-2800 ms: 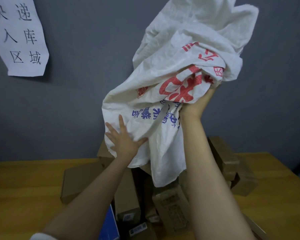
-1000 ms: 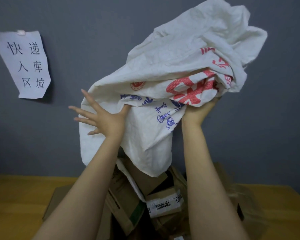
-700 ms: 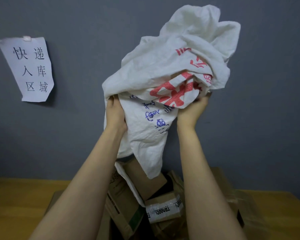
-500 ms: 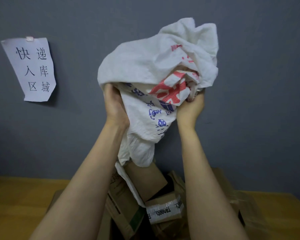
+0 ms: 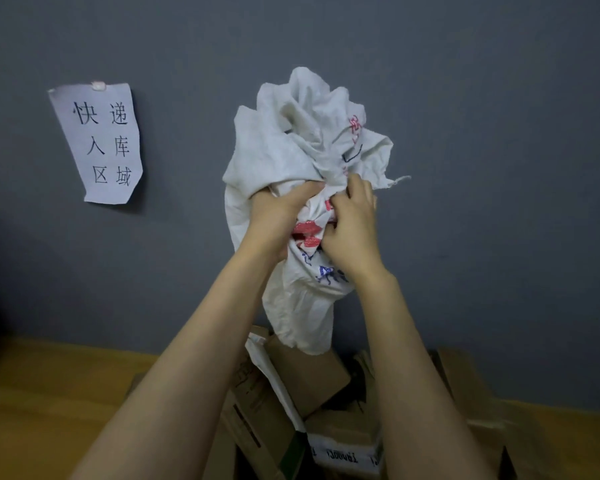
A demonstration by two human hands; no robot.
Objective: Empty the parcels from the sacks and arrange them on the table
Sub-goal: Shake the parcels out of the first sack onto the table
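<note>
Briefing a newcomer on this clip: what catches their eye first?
The crumpled white sack at centre, gripped by the left hand and right hand, stands out first. Then the handwritten paper sign on the grey wall at upper left, and the cardboard parcels heaped on the wooden table below.

both arms up, l hand (image 5: pixel 278 216) & r hand (image 5: pixel 352 230) clenched.

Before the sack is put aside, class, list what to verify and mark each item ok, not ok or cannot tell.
1. Grip on the sack by left hand and right hand: ok.
2. Sack emptied: cannot tell, it is bunched up.
3. Sack's lower end clear of the parcels: cannot tell.
4. Parcels arranged on the table: not ok, heaped.
5. Bare table left of the heap: ok.
</note>
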